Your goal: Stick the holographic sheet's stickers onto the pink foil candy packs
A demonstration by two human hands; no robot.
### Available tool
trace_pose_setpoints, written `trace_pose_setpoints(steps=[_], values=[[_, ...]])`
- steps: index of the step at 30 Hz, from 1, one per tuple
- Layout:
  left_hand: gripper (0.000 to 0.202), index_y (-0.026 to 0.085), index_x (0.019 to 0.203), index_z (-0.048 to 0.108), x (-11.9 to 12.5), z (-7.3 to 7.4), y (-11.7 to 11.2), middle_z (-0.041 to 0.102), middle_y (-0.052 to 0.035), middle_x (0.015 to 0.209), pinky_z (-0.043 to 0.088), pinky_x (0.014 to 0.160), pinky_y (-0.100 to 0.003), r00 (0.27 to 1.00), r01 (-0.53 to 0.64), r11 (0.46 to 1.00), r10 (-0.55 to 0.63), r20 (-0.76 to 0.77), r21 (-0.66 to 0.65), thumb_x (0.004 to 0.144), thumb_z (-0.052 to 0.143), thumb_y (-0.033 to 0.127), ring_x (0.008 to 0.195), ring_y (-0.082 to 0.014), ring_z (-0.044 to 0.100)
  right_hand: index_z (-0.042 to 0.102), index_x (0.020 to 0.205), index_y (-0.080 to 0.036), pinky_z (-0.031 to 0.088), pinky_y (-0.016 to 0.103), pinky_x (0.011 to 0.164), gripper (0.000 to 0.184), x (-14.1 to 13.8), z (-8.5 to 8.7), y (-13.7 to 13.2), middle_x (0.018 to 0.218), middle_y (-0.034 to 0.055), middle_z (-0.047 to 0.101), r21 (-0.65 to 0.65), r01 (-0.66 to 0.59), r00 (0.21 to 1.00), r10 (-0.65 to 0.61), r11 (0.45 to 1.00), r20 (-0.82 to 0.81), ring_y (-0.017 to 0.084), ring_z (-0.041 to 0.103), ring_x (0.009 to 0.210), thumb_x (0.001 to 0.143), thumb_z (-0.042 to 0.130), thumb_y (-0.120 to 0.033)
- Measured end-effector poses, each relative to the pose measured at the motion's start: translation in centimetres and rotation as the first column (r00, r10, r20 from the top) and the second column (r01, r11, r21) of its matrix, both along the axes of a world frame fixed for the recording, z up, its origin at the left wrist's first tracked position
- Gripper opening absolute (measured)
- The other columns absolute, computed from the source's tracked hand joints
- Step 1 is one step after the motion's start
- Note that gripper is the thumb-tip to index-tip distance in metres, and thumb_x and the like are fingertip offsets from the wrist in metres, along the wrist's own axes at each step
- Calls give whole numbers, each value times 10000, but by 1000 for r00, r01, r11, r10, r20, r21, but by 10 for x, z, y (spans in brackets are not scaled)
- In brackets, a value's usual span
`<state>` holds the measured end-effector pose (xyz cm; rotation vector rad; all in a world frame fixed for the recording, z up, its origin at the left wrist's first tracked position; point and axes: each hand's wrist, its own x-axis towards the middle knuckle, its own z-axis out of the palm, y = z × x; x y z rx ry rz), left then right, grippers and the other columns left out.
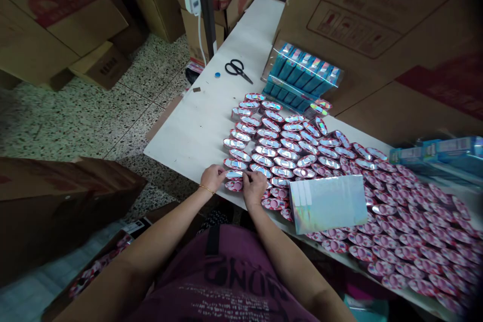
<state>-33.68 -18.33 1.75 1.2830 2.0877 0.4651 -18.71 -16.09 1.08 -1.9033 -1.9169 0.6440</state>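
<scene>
At the table's front edge, my left hand point(213, 178) and my right hand point(255, 188) are closed at opposite ends of a shiny silver sticker point(234, 174). It lies over the top of a small oval pack; whether it is fully stuck down I cannot tell. Just in front of it is a pink-topped oval pack point(234, 186) with no silver on it. Beyond my hands stand rows of oval packs with silver tops point(268, 143). A silver sticker sheet point(328, 204), with a few pale strips at its left end, rests on packs to the right.
Many pink-topped packs point(400, 239) cover the right of the white table point(188, 133). Black scissors point(239, 70) and a blue cap point(217, 75) lie at the back left. Blue boxes in clear plastic point(302, 73) stand before a large carton point(362, 25).
</scene>
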Motion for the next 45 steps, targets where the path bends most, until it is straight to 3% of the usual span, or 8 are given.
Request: trace_pose_setpoints(steps=[6,12,16,21,25,30,35,45], values=[[257,164,927,585,1,0,4,630,-23,779,423,669,-251,999,-40,998,40,0,-41,709,591,300,722,-151,576,635,860,-190,276,320,729,185,7,10,3,868,60,573,-8,-68,989,68,998,131,213,442,862,806,499,-304],[212,182,845,624,-7,-8,2,628,-24,776,439,693,-261,997,19,996,-13,71,-82,758,532,352,734,-159,582,552,1136,-296,272,360,776,360,21,24,4,963,68,556,-38,-544,793,528,839,306,223,418,897,792,496,-204],[216,168,890,613,4,-1,2,588,-76,920,438,791,-309,992,70,989,-56,-112,128,760,536,322,874,-200,554,570,1123,-286,319,349,769,366,51,25,18,971,62,562,27,-551,811,527,834,253,205,450,874,778,494,-188],[335,183,1036,577,83,21,27,566,-85,1027,383,880,-358,946,324,872,-288,-150,366,805,481,406,988,-218,492,616,1048,-226,389,319,776,306,161,36,56,946,71,559,317,-249,968,241,915,64,177,488,879,834,401,-187],[362,169,1030,595,169,26,67,601,-94,996,397,816,-314,867,481,846,-497,16,233,752,562,398,946,-221,521,582,1106,-243,388,335,814,303,230,42,86,1028,72,551,256,-384,921,347,887,178,192,475,942,851,420,-222],[117,174,661,646,222,15,88,594,-11,631,371,608,-239,921,330,944,-320,222,-10,711,585,260,652,-157,532,561,1138,-243,388,342,812,323,254,23,105,1082,82,561,21,-688,690,645,725,327,209,467,956,827,484,-196],[146,156,641,635,240,11,78,551,27,572,340,545,-211,933,175,984,-156,323,-32,706,568,269,598,-129,513,573,1089,-210,388,329,825,279,280,18,108,1100,85,565,45,-790,594,745,612,303,192,477,955,837,464,-158],[159,174,864,629,257,19,69,631,-72,883,414,764,-288,966,232,969,-240,97,79,762,530,246,870,-200,566,567,790,-222,395,293,722,133,287,154,92,849,54,566,-11,-716,690,709,698,143,176,517,798,800,435,-205]])
